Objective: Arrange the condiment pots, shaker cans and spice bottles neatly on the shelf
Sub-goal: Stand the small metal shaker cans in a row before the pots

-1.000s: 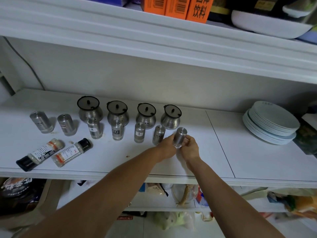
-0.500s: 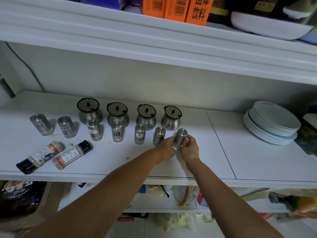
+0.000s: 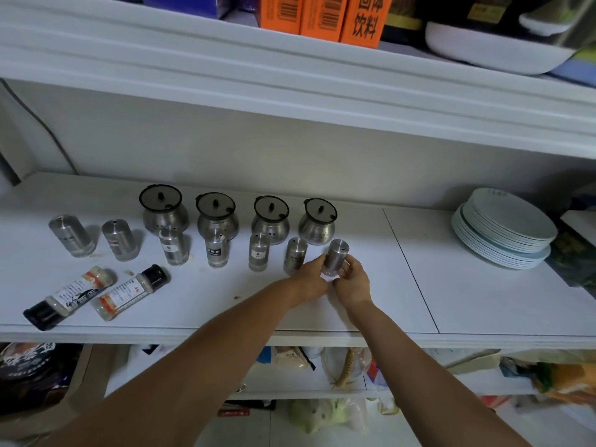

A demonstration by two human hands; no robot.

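Note:
Several steel condiment pots with dark lids stand in a row at the back of the white shelf. In front of them stand several steel shaker cans. The rightmost shaker can stands upright between both hands: my left hand pinches its left side and my right hand grips its right side and base. Two spice bottles with black caps lie on their sides at the front left.
A stack of pale plates sits at the right end of the shelf. Orange boxes and a white tray stand on the shelf above. Bags and packets fill the lower shelf.
Both hands with the rightmost shaker can have shifted slightly away from me, towards the pot row. The other cans, pots and bottles have not moved.

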